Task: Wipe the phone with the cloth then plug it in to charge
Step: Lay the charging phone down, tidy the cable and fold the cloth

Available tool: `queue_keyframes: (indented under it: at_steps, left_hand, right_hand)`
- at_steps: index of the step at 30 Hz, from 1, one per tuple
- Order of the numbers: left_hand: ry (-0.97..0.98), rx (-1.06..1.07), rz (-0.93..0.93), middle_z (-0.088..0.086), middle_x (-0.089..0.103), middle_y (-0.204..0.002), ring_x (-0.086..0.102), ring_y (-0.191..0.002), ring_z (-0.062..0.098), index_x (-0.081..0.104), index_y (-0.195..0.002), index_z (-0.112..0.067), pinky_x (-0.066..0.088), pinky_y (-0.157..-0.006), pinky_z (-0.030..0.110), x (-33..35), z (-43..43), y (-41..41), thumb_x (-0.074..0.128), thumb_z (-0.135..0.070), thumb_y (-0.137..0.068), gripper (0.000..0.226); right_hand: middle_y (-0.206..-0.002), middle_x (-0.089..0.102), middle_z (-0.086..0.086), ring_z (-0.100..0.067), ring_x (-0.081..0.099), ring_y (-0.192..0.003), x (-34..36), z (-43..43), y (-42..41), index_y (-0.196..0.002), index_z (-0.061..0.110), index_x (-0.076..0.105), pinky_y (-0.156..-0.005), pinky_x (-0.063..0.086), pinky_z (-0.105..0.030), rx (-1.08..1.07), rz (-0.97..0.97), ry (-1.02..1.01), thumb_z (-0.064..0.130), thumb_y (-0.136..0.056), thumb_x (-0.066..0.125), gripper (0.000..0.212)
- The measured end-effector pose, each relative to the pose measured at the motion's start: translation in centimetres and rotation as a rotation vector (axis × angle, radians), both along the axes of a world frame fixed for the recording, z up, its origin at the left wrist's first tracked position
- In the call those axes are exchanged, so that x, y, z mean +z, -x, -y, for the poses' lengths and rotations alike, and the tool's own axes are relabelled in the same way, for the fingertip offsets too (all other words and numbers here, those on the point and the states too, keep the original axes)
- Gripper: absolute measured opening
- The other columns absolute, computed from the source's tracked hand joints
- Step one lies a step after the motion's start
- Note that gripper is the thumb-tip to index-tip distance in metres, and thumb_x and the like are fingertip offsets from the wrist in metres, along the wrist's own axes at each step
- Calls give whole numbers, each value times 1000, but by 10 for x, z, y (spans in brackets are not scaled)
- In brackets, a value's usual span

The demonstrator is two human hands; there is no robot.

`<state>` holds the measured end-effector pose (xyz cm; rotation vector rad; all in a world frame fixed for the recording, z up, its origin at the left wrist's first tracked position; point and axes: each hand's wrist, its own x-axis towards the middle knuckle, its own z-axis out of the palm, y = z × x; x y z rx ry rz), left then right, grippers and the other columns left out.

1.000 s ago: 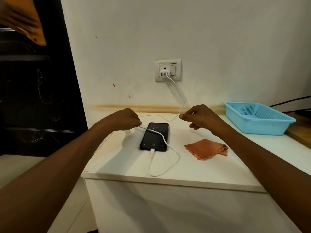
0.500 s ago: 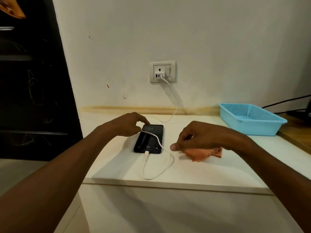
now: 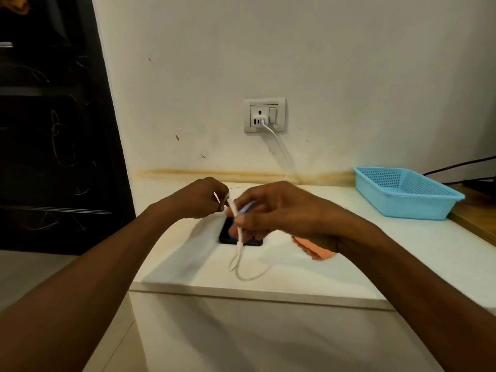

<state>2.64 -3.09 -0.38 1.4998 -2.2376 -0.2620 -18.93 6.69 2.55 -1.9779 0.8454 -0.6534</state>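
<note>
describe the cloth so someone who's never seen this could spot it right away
Find the white counter under the wall socket. On it, just right of the black phone, a cloth lies partly hidden by the right wrist. It is the only orange thing there; the cable is white, the basket blue.

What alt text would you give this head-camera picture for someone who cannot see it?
A left hand and right hand pinch a white cable above a dark phone on a white counter. The cable runs to a wall socket; an orange cloth and blue basket lie to the right.
</note>
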Motion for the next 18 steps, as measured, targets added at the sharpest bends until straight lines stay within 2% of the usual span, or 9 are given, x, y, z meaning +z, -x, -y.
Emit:
queue_keyframes:
  at_steps: [3, 5, 7, 9, 10, 11, 13, 15, 18]
  left_hand:
    - [-3, 11, 24, -12, 70, -76, 63, -71, 2, 74, -79, -16, 54, -70, 25, 7, -5, -10, 48, 9, -77, 36]
    - [-41, 27, 0, -10, 74, -79, 66, -80, 3, 77, -79, -15, 56, -83, 30, 9, -4, -21, 47, 11, -78, 39]
    - [-140, 59, -75, -2, 76, -86, 70, -88, 12, 77, -86, -11, 54, -90, 34, 9, -3, -31, 55, 4, -82, 27]
    - [-250, 84, -177, 4, 74, -96, 69, -97, 19, 74, -97, -8, 53, -94, 36, 10, -3, -36, 65, -11, -82, 18]
    - [-279, 99, -206, 4, 73, -101, 68, -99, 20, 73, -101, -9, 51, -96, 36, 10, -4, -37, 68, -23, -79, 26]
    - [-283, 113, -188, 2, 71, -107, 66, -102, 19, 72, -105, -11, 49, -98, 36, 9, -5, -38, 69, -36, -77, 38]
    - [-259, 134, -16, -1, 62, -128, 57, -117, 17, 64, -123, -15, 40, -105, 34, 5, -6, -36, 63, -54, -82, 57]
    - [-292, 158, 134, -1, 42, -149, 40, -135, 18, 46, -141, -17, 27, -112, 35, -6, -6, -32, 48, -63, -87, 72]
    - [-341, 167, 127, -2, 21, -159, 21, -145, 17, 26, -151, -20, 13, -118, 38, -21, -7, -23, 27, -73, -87, 83]
  right_hand:
    - [-109, 73, 2, -9, 67, -100, -15, -7, -27, -116, 20, 69, -93, 53, -28, 95, -215, 160, 23, -88, 68, 28]
    - [-109, 72, 8, -6, 65, -98, -28, -12, -44, -112, 25, 72, -93, 53, -31, 68, -311, 248, 34, -86, 68, 27]
    - [-114, 69, 9, -7, 63, -102, -41, -20, -57, -111, 29, 70, -93, 53, -35, -31, -339, 314, 48, -82, 69, 35]
    - [-134, 56, 9, -11, 51, -121, -53, -28, -62, -126, 32, 58, -103, 43, -36, -155, -482, 493, 63, -79, 60, 57]
    - [-146, 44, 8, -14, 40, -133, -59, -32, -62, -137, 31, 47, -109, 32, -37, -183, -560, 554, 69, -82, 51, 67]
    - [-156, 28, 6, -16, 25, -143, -65, -36, -62, -147, 29, 33, -115, 17, -36, -192, -611, 570, 71, -85, 39, 75]
    - [-162, -3, 6, -13, -4, -149, -78, -42, -59, -154, 24, 8, -109, -8, -29, -212, -666, 544, 73, -89, 17, 82]
    - [-161, -12, 5, -9, -13, -147, -87, -45, -55, -153, 21, -2, -108, -12, -25, -250, -674, 569, 72, -90, 7, 83]
    - [-161, -12, 3, -9, -12, -147, -89, -47, -50, -153, 19, -7, -109, -13, -24, -285, -680, 634, 72, -89, 6, 84]
